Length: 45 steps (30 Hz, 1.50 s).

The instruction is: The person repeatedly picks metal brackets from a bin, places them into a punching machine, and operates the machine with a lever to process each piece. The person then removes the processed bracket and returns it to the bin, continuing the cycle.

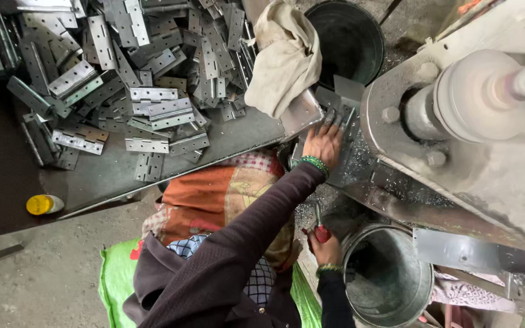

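Right hand: the right hand (325, 248) is low in view, fingers clenched around a red-handled tool (319, 228) that stands nearly upright, its thin metal shaft pointing away from the person.
Near bucket: one round grey metal bucket (379, 310) sits just beside that hand; what it holds cannot be told.
Left hand: the left hand (323, 143), green bangles at the wrist, lies with fingers spread flat on a grey metal hinge plate (343, 124) at the machine's bed; its long axis runs away from the person.
Machine: one grey grinding machine (457, 146), metal filings scattered at its base.
Tray: one dark sheet-metal tray (110, 173) carries a heap of grey punched hinge plates (147, 91), too many to count, lying every way.
Cloth: one cream cloth (284, 58) is draped at the tray's edge.
Far bucket: one dark round bucket (369, 61), contents unclear.
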Motion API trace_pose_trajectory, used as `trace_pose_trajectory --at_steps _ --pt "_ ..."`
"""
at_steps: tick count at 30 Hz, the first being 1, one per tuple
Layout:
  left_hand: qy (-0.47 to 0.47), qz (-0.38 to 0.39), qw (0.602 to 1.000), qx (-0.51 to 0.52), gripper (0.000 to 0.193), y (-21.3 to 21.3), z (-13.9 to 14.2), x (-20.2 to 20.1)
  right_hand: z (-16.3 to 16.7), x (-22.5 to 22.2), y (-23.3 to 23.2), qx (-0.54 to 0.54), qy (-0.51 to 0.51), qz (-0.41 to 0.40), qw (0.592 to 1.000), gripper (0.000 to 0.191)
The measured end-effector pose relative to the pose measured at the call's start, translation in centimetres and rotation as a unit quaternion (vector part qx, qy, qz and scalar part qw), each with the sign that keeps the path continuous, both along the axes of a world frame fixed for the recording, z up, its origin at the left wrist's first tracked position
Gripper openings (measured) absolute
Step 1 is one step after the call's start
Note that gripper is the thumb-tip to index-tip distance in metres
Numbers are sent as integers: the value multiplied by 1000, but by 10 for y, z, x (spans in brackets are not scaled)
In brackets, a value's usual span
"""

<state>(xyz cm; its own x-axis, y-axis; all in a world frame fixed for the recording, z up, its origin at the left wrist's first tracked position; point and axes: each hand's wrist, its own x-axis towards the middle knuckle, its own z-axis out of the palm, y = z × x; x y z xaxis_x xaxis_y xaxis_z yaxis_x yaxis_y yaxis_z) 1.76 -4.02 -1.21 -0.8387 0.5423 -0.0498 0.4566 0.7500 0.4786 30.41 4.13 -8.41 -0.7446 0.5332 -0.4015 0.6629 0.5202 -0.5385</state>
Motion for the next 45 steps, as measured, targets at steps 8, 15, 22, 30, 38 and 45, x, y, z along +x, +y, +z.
trace_pose_trajectory --at_steps 8,15,22,30,38,45 --pt "-123 -42 989 -69 66 -36 41 -17 -11 7 -16 -14 -39 1 999 56" --pt "44 -9 997 -70 54 -20 15 -3 -17 14 -25 26 -51 -14 998 62" --pt "-148 -35 988 -31 69 -40 44 -7 -2 18 -29 25 -42 -17 999 60" --pt "2 -87 991 -102 83 -56 69 47 50 26 -7 -16 -49 54 997 62" --pt "181 -83 980 13 44 -108 18 168 77 41 -10 -3 -97 79 992 52" --pt "46 -172 962 206 29 -88 63 126 82 58 -11 7 -132 68 989 64"
